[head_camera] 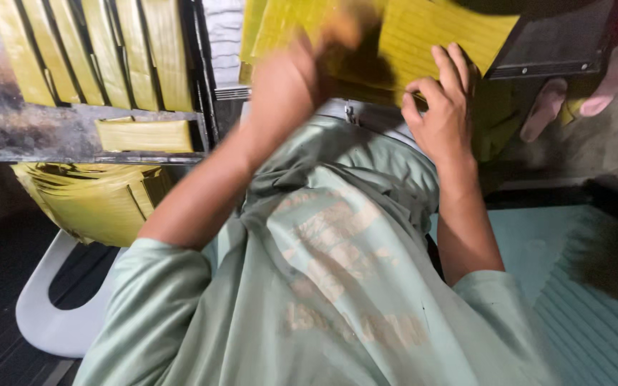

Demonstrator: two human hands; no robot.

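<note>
A pile of yellow ruled sheets [430,32] lies at the top of the view, just past my light green shirt [337,271]. My right hand [441,107] presses down on the near edge of the top sheet, fingers together and the index finger curled. My left hand [287,78] is raised over the left part of the same pile. It is blurred by motion, its fingertips are against the yellow paper, and its grip is unreadable.
A dark tray [73,121] at left carries rows of folded yellow strips [101,50] and one folded piece [144,136]. Below it are a heap of yellow sheets [94,204] and a white plastic seat [51,322]. Pink sandals [545,107] and a teal mat [581,286] are at right.
</note>
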